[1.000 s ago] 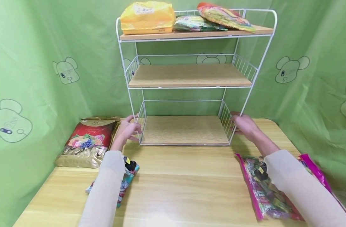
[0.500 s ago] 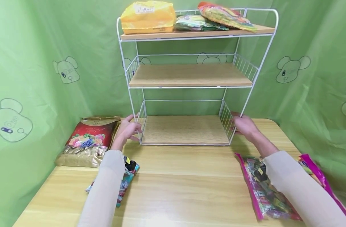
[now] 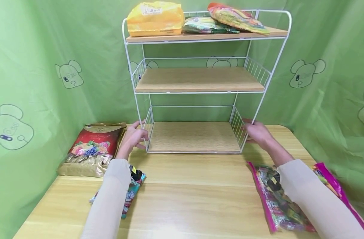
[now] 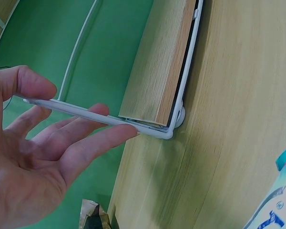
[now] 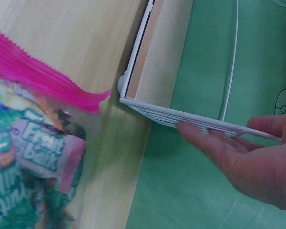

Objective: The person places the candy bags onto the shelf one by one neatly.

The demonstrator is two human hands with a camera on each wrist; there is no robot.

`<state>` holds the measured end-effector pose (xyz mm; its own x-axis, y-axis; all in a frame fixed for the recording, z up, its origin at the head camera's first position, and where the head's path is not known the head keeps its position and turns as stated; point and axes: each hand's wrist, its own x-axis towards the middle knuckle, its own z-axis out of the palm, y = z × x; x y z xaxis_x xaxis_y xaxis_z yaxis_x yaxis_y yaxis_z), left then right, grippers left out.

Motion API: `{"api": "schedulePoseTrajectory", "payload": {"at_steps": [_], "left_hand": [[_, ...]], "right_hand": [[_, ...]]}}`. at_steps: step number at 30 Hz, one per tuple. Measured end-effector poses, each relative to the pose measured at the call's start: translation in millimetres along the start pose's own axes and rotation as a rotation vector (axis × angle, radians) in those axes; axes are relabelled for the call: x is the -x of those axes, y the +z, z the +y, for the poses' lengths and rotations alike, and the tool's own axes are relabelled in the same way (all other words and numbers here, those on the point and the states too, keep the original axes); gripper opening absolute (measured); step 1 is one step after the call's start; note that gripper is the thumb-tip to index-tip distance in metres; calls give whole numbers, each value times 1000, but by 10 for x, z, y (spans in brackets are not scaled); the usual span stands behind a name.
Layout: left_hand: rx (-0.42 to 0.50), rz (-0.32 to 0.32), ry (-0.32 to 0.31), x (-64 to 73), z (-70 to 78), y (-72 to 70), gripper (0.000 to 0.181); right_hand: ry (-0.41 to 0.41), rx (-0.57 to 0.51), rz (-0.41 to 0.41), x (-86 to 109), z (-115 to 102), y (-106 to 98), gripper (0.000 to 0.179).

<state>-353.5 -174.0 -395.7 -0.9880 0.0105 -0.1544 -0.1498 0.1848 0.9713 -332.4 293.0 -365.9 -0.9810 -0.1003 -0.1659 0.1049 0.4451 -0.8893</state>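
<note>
A white wire shelf rack (image 3: pixel 200 89) with three wooden boards stands upright at the back of the table. My left hand (image 3: pixel 133 136) holds its lower left front post, thumb on the inner side and fingers spread along the outside. In the left wrist view, the left fingers (image 4: pixel 93 145) lie against the white post (image 4: pixel 148 130) near the bottom corner. On the other side my right hand (image 3: pixel 257 132) holds the lower right post; the right wrist view shows its thumb (image 5: pixel 264 125) across the white wire side (image 5: pixel 176 116) and its fingers beneath.
A yellow bag (image 3: pixel 155 20) and two flatter packets (image 3: pixel 235 17) lie on the top board. A red and gold candy bag (image 3: pixel 93 149) sits left. A teal packet (image 3: pixel 134 191) is partly under the left sleeve, a pink-edged candy bag (image 3: pixel 268 199) under the right. Green curtains (image 3: pixel 35 66) enclose the table.
</note>
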Motion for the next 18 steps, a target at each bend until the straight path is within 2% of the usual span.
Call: {"api": "schedulePoseTrajectory", "payload": {"at_steps": [6,14,18], "left_hand": [[-24,-4,13,-15,-20,4,79],[-13,12,20,-15,-13,-2,78],[-7,3,19,-13,-9,7,77]], "right_hand": [[4,-79,-33,22,55,-19,65],[-4,-227,-126,14,57,-61,72],[-7,-238,-147,18,77,-91,74]]}}
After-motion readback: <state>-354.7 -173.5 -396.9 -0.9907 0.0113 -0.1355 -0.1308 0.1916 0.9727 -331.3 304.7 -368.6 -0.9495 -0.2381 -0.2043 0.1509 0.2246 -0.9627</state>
